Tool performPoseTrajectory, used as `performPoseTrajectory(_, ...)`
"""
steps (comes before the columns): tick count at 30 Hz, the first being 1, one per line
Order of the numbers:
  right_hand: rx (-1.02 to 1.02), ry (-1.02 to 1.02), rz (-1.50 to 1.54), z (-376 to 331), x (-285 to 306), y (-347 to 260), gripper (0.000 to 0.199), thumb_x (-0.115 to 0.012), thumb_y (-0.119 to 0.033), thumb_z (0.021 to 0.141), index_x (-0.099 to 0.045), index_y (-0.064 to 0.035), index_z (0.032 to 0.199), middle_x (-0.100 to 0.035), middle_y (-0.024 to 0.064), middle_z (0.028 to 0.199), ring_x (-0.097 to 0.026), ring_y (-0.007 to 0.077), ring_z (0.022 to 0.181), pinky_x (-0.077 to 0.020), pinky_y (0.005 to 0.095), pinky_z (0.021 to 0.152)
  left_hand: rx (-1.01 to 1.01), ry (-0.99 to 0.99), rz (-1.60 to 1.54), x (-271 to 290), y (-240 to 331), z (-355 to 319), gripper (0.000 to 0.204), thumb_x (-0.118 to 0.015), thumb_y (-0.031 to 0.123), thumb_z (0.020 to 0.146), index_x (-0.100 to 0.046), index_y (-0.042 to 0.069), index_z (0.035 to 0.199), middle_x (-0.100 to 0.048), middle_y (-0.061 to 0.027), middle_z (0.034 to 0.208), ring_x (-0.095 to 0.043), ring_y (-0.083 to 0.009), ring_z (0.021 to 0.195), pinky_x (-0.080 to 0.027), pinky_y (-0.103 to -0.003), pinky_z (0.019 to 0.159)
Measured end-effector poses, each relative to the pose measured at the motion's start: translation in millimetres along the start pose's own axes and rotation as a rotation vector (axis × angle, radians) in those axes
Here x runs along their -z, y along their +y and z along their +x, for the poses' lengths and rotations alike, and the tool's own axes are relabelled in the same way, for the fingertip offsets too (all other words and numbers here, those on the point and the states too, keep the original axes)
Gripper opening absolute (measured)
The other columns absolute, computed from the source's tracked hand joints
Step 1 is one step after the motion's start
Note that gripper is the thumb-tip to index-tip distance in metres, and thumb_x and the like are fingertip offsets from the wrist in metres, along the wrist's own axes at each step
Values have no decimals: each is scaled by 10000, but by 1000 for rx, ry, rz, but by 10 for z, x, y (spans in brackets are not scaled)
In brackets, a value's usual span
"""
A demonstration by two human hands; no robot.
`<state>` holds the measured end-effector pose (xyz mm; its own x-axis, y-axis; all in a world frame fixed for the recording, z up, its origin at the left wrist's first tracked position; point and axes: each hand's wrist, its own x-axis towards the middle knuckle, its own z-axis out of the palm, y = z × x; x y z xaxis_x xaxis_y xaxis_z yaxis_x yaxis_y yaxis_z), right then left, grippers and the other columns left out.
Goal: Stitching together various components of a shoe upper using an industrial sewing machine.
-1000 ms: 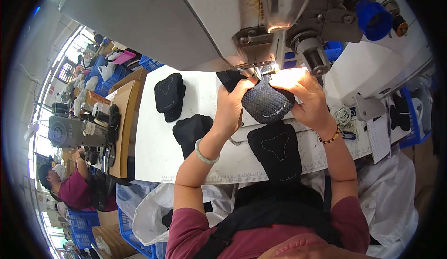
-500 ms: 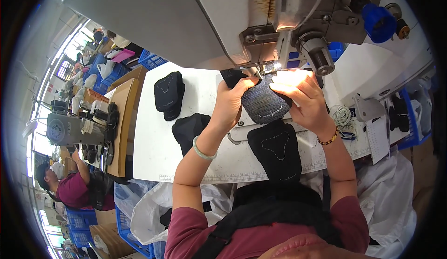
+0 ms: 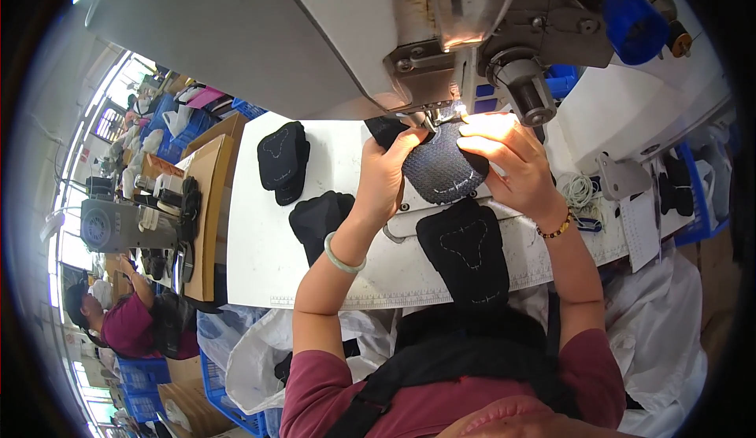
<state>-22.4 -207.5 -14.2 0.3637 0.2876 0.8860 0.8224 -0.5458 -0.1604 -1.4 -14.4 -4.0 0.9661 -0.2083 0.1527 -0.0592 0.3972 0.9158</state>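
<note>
A dark textured fabric piece [image 3: 445, 166] with pale marking lines lies under the needle area of a sewing machine [image 3: 429, 119]. My left hand [image 3: 383, 172] grips its left edge, thumb pointing toward the presser foot. On its right side, my right hand [image 3: 516, 162] pinches the edge with bent fingers under the bright lamp. Just below, a black padded piece [image 3: 465, 253] with a dashed white outline hangs partly over the table's front edge. Left of my left forearm rest a plain black piece [image 3: 319, 221] and a stack of marked black pieces [image 3: 282, 158].
The white table [image 3: 362, 280] carries a ruler strip along its front edge. Coiled pale cord [image 3: 577, 192] lies at the right, near a blue crate [image 3: 701, 225]. White plastic bags [image 3: 654, 320] hang below. Further left, a co-worker [image 3: 130, 324] sits at another machine [image 3: 118, 224].
The view has shifted slightly, moving the machine head a little in the picture. Both hands keep their hold, and the fabric piece sits nearly the same under the foot.
</note>
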Motion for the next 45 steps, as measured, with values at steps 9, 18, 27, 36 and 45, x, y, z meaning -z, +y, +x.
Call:
performPoseTrajectory(9, 18, 18, -9, 10, 6, -11, 343, -646, 41, 654, -616, -80, 973, -602, 48, 1017, -573, 233, 986, -442, 374, 882, 3, 28, -32, 56, 4, -14, 136, -554, 77, 906, -610, -6, 998, -638, -58, 946, -590, -118, 873, -462, -256, 795)
performPoseTrajectory(18, 169, -98, -106, -31, 14, -253, 257, -637, -40, 731, -644, -108, 979, -631, 9, 1017, -600, 162, 971, -434, 328, 822, -100, 76, 110, 150, 152, -132, 203, -614, 71, 880, -608, -41, 1050, -645, -71, 996, -598, -108, 876, -468, -228, 793)
performPoseTrajectory(27, -610, -80, -222, -800, 414, 52, 196, -652, -58, 782, -546, 13, 930, -543, 118, 956, -543, 281, 914, -442, 337, 815, 32, 531, 649, 1743, 228, -839, 265, -672, 135, 844, -611, -65, 1006, -647, -76, 878, -590, -105, 702, -470, -214, 645)
performPoseTrajectory(36, -837, -285, 12, -1042, 446, 65, 228, -687, -82, 767, -537, 34, 893, -535, 118, 945, -548, 268, 868, -442, 332, 779, -194, 815, 1891, 1369, 21, -1089, 533, -721, 253, 777, -513, -8, 1194, -531, -192, 1085, -495, -297, 1023, -418, -380, 876)
performPoseTrajectory(45, -847, -169, -61, -1075, 377, 59, 136, -628, -5, 773, -531, 31, 862, -575, 129, 890, -573, 259, 770, -478, 318, 663, -219, -220, 1295, 110, -453, -1080, 511, -769, 188, 718, -562, 15, 1152, -513, -130, 1086, -490, -288, 1007, -415, -343, 867)
